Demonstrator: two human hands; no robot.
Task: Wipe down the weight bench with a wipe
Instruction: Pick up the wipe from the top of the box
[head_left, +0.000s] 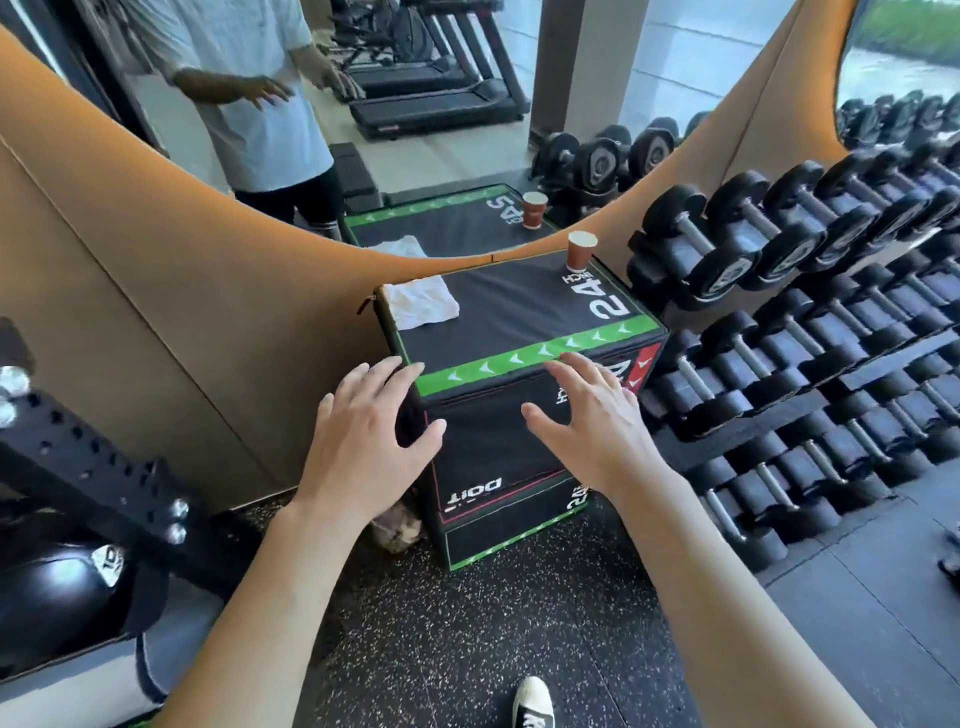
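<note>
Against the tan wall at twelve o'clock stands a padded black box marked 24 inch, with a green arrow band along its near top edge; no weight bench as such shows here, so we judge this box may be the piece to clean, or only the stand for our supplies. On its top, at the ten o'clock corner, lies a folded white wipe, flat and untouched. At the one o'clock corner stands a brown paper cup, upright, well apart from the wipe.

Our left hand hovers in front of the box's near left corner, its grip spread, fingers relaxed and holding nothing. Our right hand hovers before the near face, just under the green band, its grip likewise spread and empty. Whether either hand touches the box, we cannot tell.

To our three o'clock runs a rack of dumbbells; above the box a mirror shows treadmills and our own reflection. One shoe shows at six o'clock on the speckled floor.

By our reckoning the task has barely begun: the wipe is not yet picked up and no surface looks wiped. Left to do: reach to ten o'clock, take the wipe, then pass it over the padding.
</note>
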